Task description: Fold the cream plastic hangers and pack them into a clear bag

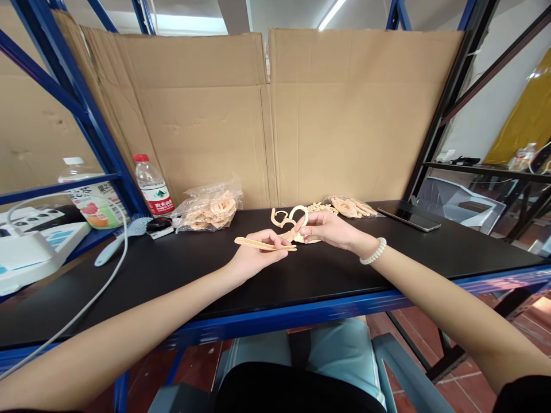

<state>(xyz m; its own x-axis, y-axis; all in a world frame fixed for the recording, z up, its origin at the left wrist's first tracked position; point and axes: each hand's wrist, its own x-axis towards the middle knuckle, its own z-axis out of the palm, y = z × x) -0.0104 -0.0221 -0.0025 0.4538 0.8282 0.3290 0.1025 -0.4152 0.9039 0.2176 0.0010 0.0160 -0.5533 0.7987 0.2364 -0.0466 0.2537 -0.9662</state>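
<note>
Above the black tabletop, my left hand [262, 252] is closed on a flat, pale wooden piece [252, 243] that is long and narrow, its tip poking out past the fingers. My right hand [327, 228] pinches a pale wooden ring-shaped piece [300, 215] whose curved loop stands up beside the fingertips. The two hands are close together, and whether their pieces touch I cannot tell. Behind them, another curved wooden piece [279, 218] shows, partly hidden by the hands. More small wooden parts [321, 207] lie just beyond my right hand.
A plastic bag of wooden pieces [210, 207] lies at the back left, near a red-capped bottle [154, 186] and a brush [124, 236]. More wooden pieces [350, 206] and a dark tablet [408, 218] lie right. A white cable [99, 295] crosses the left side. Cardboard [206, 115] walls the back.
</note>
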